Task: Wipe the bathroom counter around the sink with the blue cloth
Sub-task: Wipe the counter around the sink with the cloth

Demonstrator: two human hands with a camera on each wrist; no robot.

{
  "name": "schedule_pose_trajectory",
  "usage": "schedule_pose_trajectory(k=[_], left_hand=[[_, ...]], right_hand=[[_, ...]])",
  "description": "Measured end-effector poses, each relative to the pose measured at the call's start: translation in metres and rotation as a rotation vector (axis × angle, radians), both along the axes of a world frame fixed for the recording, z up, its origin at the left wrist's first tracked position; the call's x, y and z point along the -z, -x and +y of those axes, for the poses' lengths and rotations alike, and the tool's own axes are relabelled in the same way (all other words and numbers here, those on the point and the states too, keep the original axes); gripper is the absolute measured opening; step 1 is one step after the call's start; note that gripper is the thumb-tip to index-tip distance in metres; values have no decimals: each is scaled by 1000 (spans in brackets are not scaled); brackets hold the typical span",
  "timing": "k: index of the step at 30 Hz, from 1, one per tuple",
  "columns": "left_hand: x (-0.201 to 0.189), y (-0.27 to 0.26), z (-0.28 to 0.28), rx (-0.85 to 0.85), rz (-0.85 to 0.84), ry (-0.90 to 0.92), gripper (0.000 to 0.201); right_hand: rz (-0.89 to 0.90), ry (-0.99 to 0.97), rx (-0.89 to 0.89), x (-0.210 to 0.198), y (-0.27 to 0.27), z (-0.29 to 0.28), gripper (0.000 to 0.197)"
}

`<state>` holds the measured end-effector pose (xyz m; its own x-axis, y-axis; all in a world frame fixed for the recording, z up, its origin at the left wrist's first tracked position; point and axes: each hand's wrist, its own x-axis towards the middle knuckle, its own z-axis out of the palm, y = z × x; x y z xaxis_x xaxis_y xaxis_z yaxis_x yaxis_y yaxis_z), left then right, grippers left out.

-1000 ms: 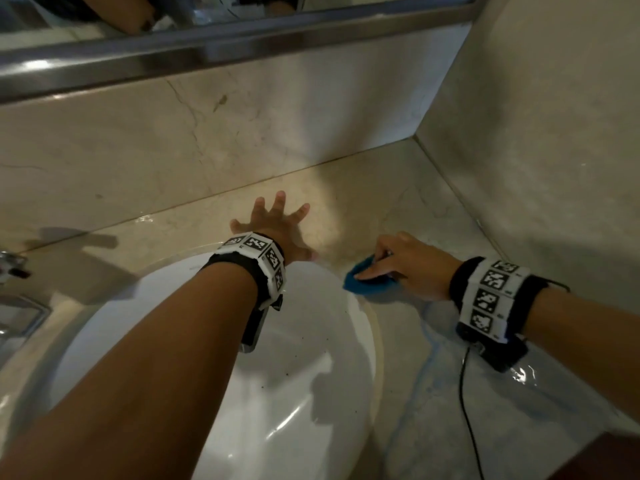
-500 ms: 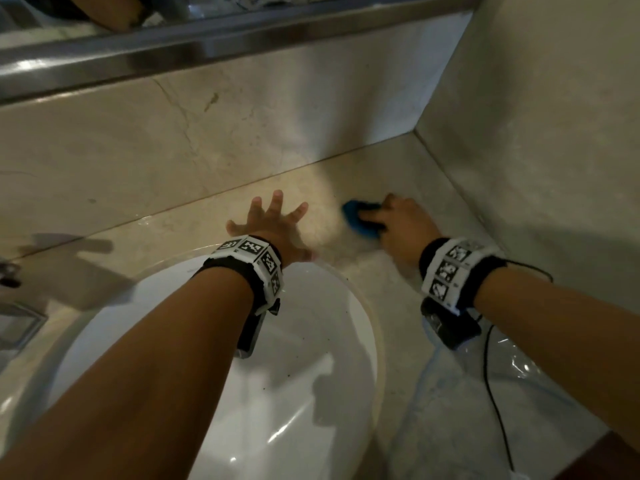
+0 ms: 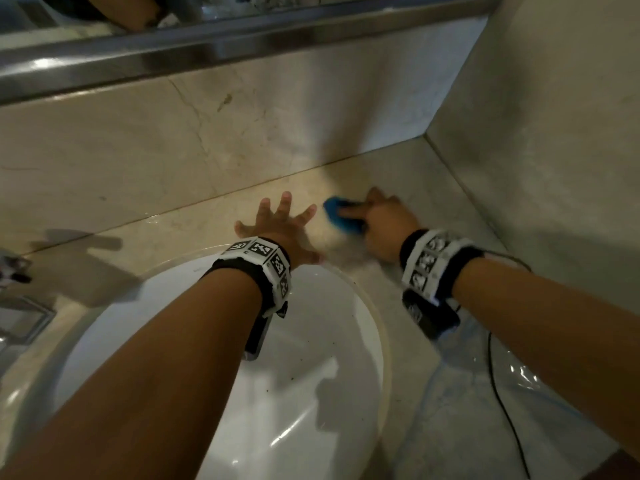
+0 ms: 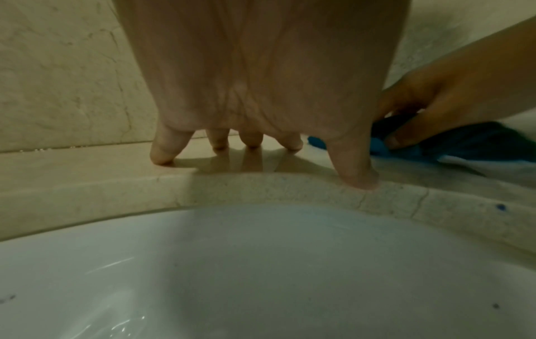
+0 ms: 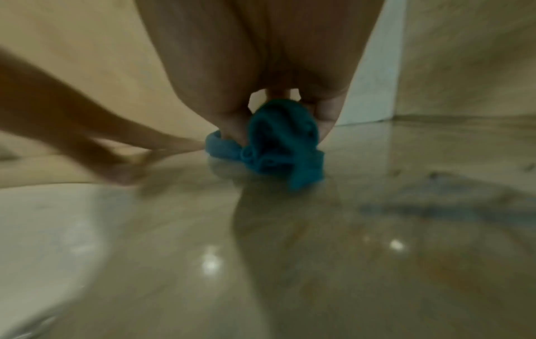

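The bunched blue cloth (image 3: 341, 216) lies on the beige marble counter (image 3: 446, 209) behind the right rim of the white sink (image 3: 311, 393). My right hand (image 3: 377, 220) grips it and presses it down; in the right wrist view the blue cloth (image 5: 278, 142) bulges out between thumb and fingers. My left hand (image 3: 277, 220) rests flat on the counter just left of the cloth, fingers spread. In the left wrist view my left hand's fingertips (image 4: 161, 156) touch the counter behind the sink rim (image 4: 261, 190), with the cloth (image 4: 406, 146) at the right.
A marble backsplash (image 3: 207, 143) with a metal ledge (image 3: 173, 57) under the mirror rises behind the counter. A side wall (image 3: 554, 150) closes the right corner. The tap (image 3: 14, 271) is at the far left. A thin black cable (image 3: 505, 410) trails from my right wrist over wet counter.
My right hand has slid the cloth from the sink's right side away toward the back of the counter, then left, close to my left hand. My left hand has stayed planted.
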<state>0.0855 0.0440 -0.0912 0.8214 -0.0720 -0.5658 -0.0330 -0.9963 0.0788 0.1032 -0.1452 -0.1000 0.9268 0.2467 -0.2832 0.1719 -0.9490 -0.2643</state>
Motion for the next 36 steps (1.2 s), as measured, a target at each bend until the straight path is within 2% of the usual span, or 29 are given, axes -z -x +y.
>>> schedule_pose_trajectory(k=[2, 4, 7, 9, 12, 16, 19, 22, 25, 27, 29, 33, 36], left_hand=[[1, 2, 0, 7, -20, 0, 101], [-1, 1, 1, 11, -7, 1, 101], [-3, 0, 1, 5, 25, 11, 101], [-3, 0, 1, 4, 29, 13, 101], [-6, 0, 1, 5, 39, 15, 101], [-6, 0, 0, 5, 31, 8, 101], [-6, 1, -1, 8, 16, 5, 101], [-7, 1, -1, 6, 27, 2, 101], [-8, 2, -1, 9, 27, 2, 100], [-8, 2, -1, 8, 27, 9, 100], [-8, 1, 0, 6, 25, 12, 101], [-11, 2, -3, 7, 28, 11, 101], [-12, 3, -4, 13, 22, 5, 100]], right_hand=[[-1, -27, -91, -5, 29, 11, 44], [-59, -12, -97, -8, 27, -3, 46], [-94, 110, 45, -1, -14, -56, 46], [-19, 247, 220, -3, -32, -86, 48], [44, 218, 312, -3, -27, -85, 52], [-59, -11, 11, -3, 25, -25, 46], [-51, -24, -105, -4, 37, -11, 48], [-129, 23, -55, -5, 15, -41, 47], [-179, 96, 151, -3, -5, -79, 43], [-166, 82, 243, -4, -5, -79, 43], [-127, 58, 171, -6, 5, -58, 49], [-94, -19, -27, -9, 41, -5, 43], [-45, -56, -61, -9, 48, 6, 45]])
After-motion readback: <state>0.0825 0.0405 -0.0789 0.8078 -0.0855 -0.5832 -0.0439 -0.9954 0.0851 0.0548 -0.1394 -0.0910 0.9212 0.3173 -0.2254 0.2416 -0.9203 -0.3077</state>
